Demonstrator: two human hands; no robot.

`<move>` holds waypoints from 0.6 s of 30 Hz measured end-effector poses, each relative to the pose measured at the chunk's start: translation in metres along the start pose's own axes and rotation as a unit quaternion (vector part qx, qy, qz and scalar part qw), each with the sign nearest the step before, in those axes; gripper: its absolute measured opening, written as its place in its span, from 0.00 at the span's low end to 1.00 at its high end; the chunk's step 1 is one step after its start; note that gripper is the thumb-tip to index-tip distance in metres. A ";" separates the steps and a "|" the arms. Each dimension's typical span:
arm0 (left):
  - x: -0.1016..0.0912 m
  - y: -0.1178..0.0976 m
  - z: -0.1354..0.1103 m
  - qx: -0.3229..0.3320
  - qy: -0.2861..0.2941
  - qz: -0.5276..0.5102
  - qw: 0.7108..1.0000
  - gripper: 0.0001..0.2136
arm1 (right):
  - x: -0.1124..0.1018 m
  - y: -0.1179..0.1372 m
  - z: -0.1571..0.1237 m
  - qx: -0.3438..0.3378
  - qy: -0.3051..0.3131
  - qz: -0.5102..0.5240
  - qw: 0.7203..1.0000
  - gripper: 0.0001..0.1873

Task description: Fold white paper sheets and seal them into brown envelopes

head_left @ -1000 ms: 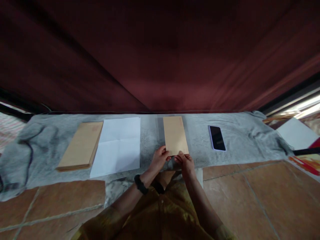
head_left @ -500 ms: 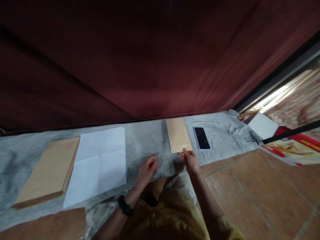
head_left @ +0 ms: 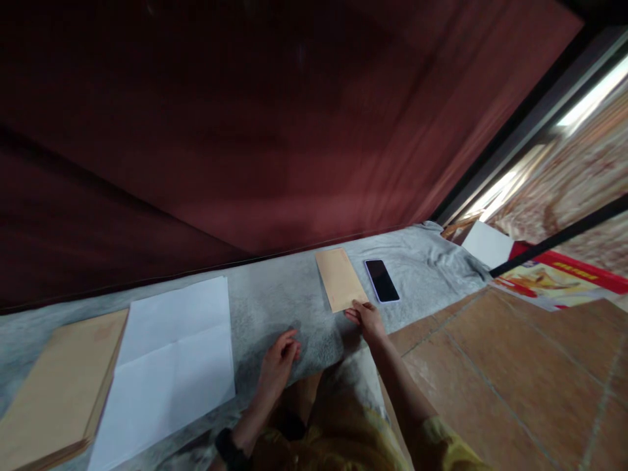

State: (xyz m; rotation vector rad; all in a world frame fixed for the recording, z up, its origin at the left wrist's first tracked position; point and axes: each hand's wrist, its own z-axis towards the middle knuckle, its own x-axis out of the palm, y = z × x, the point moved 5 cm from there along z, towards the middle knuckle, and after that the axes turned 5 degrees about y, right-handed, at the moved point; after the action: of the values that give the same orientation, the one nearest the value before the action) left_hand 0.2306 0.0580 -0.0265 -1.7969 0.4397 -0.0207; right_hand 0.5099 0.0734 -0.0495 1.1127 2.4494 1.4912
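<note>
My right hand pinches the near edge of a small tan envelope, thumb on top and fingers below. The envelope lies at or just above the grey cloth; any gap is hard to judge. My left hand hovers over the cloth near its front edge, holding nothing, its fingers loosely curled and a little apart. Left of it, white paper sheets with a crease across the middle lie on the cloth. A stack of larger tan envelopes sits at the far left, touching the sheets.
Just right of the small envelope lies a phone with a dark screen. The grey cloth covers a narrow surface along a dark red curtain. On the tiled floor at right are a red and yellow printed box and a dark bar.
The view has swung to the right, so everything sits further left in it. My right hand still pinches the small envelope. My left hand stays empty over the cloth.
</note>
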 end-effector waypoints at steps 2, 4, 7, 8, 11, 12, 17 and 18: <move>0.000 0.002 0.001 0.004 0.001 0.002 1.000 0.24 | -0.001 0.001 0.001 0.012 0.000 -0.006 1.000 0.13; 0.000 0.003 0.001 0.007 0.003 0.004 1.000 0.24 | -0.002 0.003 0.000 0.025 0.003 -0.015 1.000 0.12; -0.001 0.004 0.000 0.013 0.005 0.011 1.000 0.22 | -0.004 0.003 -0.001 0.040 0.009 -0.028 0.999 0.11; -0.001 0.004 0.000 0.017 0.003 0.012 1.000 0.22 | -0.004 0.004 -0.001 0.044 0.010 -0.031 0.999 0.11; -0.002 0.005 0.000 0.025 -0.003 0.008 1.000 0.22 | -0.005 0.004 -0.001 0.046 0.011 -0.033 0.998 0.11; -0.002 0.006 0.000 0.025 -0.003 0.006 1.000 0.23 | -0.005 0.005 -0.001 0.045 0.010 -0.033 0.998 0.11; -0.001 0.008 0.000 0.021 0.005 -0.005 1.000 0.24 | -0.006 0.006 0.002 0.045 0.006 -0.038 0.998 0.13; -0.001 0.008 0.000 0.020 0.007 -0.006 1.000 0.24 | -0.006 0.006 0.003 0.047 0.006 -0.040 0.998 0.13</move>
State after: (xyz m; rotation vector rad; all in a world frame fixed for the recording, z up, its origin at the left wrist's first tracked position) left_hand 0.2275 0.0568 -0.0337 -1.7602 0.4355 -0.0504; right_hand 0.5182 0.0736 -0.0480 1.0099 2.5632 1.3781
